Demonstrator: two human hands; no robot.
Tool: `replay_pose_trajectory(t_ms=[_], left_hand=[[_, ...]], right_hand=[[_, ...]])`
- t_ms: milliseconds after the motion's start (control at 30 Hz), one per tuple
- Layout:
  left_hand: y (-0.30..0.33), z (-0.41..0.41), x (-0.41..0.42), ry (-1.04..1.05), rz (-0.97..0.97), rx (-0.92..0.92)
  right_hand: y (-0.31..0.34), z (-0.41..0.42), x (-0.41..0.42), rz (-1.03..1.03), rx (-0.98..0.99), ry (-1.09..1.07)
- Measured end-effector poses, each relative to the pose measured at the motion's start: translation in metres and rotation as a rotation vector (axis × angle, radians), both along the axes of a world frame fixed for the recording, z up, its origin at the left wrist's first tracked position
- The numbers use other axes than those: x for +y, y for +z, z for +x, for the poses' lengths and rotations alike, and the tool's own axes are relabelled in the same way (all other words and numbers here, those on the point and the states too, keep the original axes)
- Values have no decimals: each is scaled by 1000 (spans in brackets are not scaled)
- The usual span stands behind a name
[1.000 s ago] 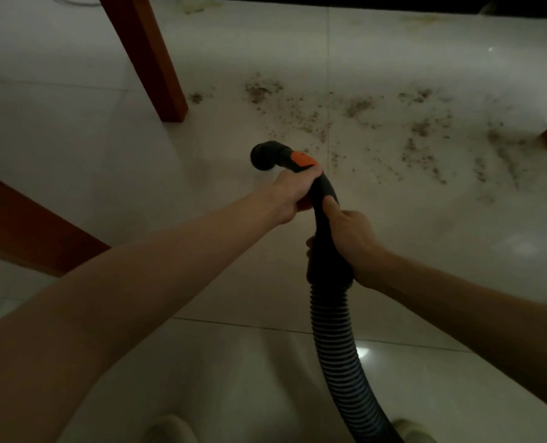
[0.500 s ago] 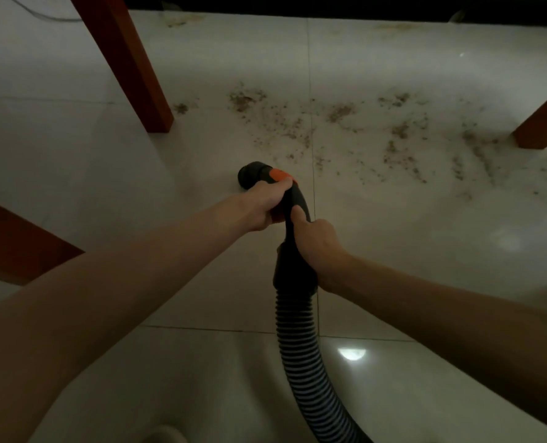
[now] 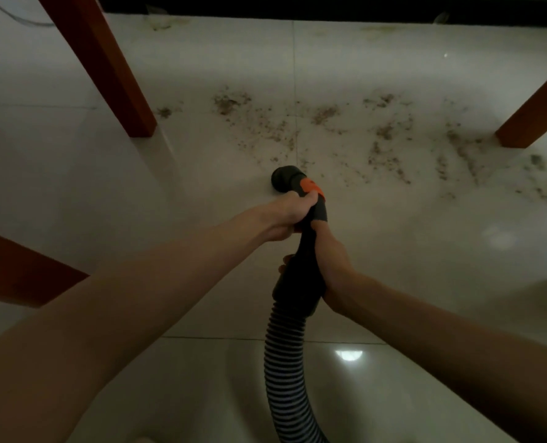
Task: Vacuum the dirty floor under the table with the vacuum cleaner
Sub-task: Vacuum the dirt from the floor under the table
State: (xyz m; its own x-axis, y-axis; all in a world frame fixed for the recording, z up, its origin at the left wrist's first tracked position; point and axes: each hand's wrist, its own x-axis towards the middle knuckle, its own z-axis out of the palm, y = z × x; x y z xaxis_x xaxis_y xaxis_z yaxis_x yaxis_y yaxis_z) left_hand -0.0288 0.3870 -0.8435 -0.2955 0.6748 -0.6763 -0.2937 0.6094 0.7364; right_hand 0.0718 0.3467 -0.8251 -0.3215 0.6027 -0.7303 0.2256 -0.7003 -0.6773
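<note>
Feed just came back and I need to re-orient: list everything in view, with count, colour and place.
vacuum nozzle: one, black with an orange band, just short of the dirt, pointing at the floor.
ribbed hose: one, black and grey, runs from the handle down to the bottom edge.
dirt: many brown specks and clumps, scattered across the far floor between the legs.
table legs: two, reddish-brown wood, far left and far right.
wooden piece: one, reddish-brown, left edge.
floor tiles: pale, glossy, throughout.
cable: one, thin, top left corner.
left hand: grips the handle near the orange band.
right hand: grips the handle lower, above the hose.
</note>
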Motion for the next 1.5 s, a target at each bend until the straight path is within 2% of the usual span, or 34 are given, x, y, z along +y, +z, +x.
replay_pose_trajectory(t_ms=[200,567,967,1067,1300,1500], left_hand=[[3,12,13,-41,66,-46],[-3,-19,20,115,9,114],[5,-11,29,18,26,-47],[6,-14,28,34,23,-42],[-8,-30,32,179,7,128],[-5,-35,41,166,48,38]], right_hand=[[-5,5,12,142,-95,-59],[2,-13,35,100,-43,140],[-20,-26,35,268,-268,31],[-20,-26,42,233,-225,48],[-12,-35,53,112,-46,133],[-19,-46,57,195,-98,53]])
